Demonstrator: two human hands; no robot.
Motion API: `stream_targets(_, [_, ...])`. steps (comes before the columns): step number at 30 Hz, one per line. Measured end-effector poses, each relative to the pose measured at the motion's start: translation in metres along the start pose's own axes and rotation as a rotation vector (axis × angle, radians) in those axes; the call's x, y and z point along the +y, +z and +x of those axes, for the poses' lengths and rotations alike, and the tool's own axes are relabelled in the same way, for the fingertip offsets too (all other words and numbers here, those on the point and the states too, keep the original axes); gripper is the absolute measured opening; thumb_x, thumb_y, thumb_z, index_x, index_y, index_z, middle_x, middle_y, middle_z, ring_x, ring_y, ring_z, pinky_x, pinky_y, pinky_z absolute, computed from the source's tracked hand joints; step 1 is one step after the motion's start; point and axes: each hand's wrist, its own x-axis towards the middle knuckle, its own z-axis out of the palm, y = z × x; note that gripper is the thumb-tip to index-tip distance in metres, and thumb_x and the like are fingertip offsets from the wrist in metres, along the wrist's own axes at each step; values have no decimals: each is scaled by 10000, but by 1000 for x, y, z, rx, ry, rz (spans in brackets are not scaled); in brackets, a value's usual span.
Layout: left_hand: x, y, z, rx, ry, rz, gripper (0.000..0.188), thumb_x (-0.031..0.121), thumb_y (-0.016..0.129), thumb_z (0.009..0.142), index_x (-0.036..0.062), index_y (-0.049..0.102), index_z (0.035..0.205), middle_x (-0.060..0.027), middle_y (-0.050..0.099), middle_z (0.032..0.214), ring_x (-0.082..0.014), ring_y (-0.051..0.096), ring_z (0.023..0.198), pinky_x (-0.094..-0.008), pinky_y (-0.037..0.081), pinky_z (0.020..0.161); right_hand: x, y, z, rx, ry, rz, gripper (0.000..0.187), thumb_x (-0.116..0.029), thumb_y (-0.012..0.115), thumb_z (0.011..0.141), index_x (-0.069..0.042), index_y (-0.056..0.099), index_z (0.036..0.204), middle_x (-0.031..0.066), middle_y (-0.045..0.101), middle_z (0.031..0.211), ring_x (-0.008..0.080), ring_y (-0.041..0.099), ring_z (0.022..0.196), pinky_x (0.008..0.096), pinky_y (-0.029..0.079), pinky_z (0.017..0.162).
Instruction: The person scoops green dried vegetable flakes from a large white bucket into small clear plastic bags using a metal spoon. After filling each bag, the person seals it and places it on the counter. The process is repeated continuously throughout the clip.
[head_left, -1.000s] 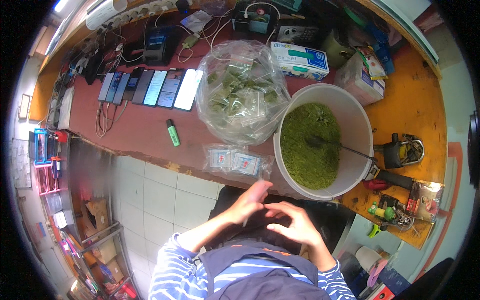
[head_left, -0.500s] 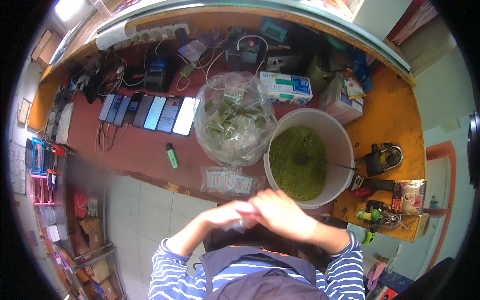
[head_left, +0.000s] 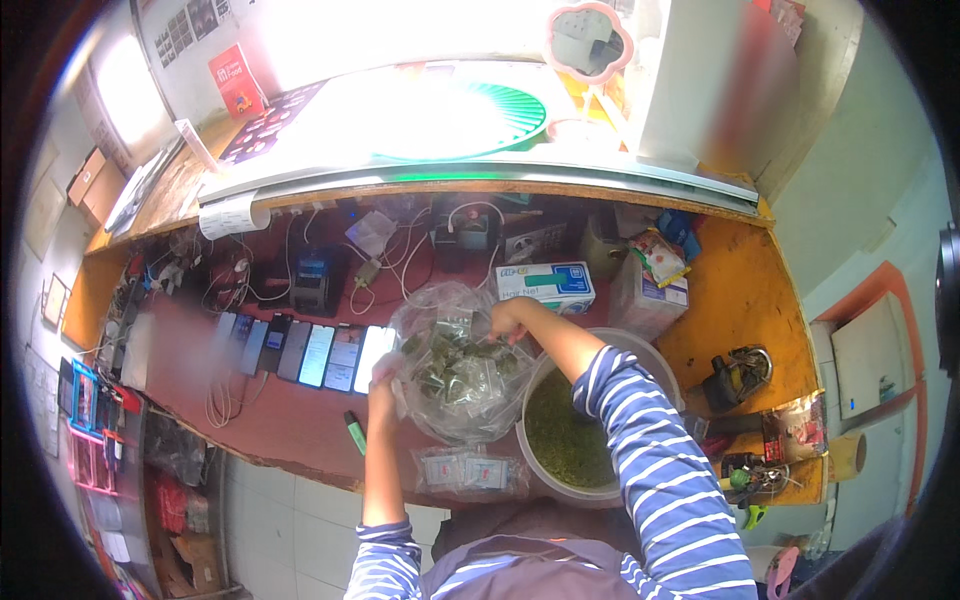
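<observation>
A large clear plastic bag (head_left: pixel 462 425) stands on the reddish-brown table, full of small clear sachets (head_left: pixel 470 375) of green powder. At the bag's left edge, my left hand (head_left: pixel 384 372) is closed on the plastic. My right hand (head_left: pixel 508 318) reaches to the bag's far right rim, its fingers curled down against the plastic; whether a sachet is among them I cannot tell. Below my right forearm sits a white bucket (head_left: pixel 535 465) holding loose green powder (head_left: pixel 565 430). Flat clear packs with white and blue labels (head_left: pixel 470 472) lie in front of the bag.
A row of phones (head_left: pixel 318 355) lies left of the bag, with a green marker (head_left: pixel 355 432) nearer me. Behind stand a white and blue box (head_left: pixel 550 285), a black device (head_left: pixel 315 280) and tangled cables. A padlock (head_left: pixel 740 375) rests at the right. A raised shelf edge (head_left: pixel 480 175) spans the back.
My hands were together in front of the table; now they are apart at the bag, the left on its left edge, the right at its far right rim. The view has tilted up.
</observation>
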Motion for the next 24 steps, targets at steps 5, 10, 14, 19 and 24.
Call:
stream_targets(5, [48,-27,-38,41,108,-75,329,180,464,970,59,603,1242,-32,625,1124,-126,566,858,-257,451,728,-4,-16,-57,280,-94,-121,425,-327,720,841,50,676,1031,187,677,973,305,683,840,400,554,676])
stream_targets(10, [22,-43,-57,17,314,33,376,202,464,977,17,594,1277,-83,602,1233,-165,567,1026,-277,450,761,24,-8,-114,560,-135,-281,382,-340,696,842,35,710,910,245,678,971,371,653,960,429,519,840])
stream_targets(14, [16,-33,-60,-33,274,541,400,115,475,922,-9,539,1297,-182,528,1305,-321,493,1218,-382,399,1022,33,29,-111,544,54,-263,481,-374,739,812,55,686,1023,219,662,1121,371,626,1072,446,497,902])
stream_targets(19, [56,18,-93,-313,565,737,551,48,574,828,15,450,1364,-198,529,1290,-316,524,1184,-383,433,991,-11,43,-113,878,-52,-430,335,-166,687,729,15,701,1010,179,673,1123,348,639,1025,444,502,897])
stream_targets(24, [31,55,-84,-606,-130,122,432,221,536,952,1,492,1321,-141,620,1154,-246,625,1021,-350,502,867,-28,40,-58,299,-215,-238,623,-334,674,840,7,508,1334,186,454,1435,359,469,1287,422,378,1071])
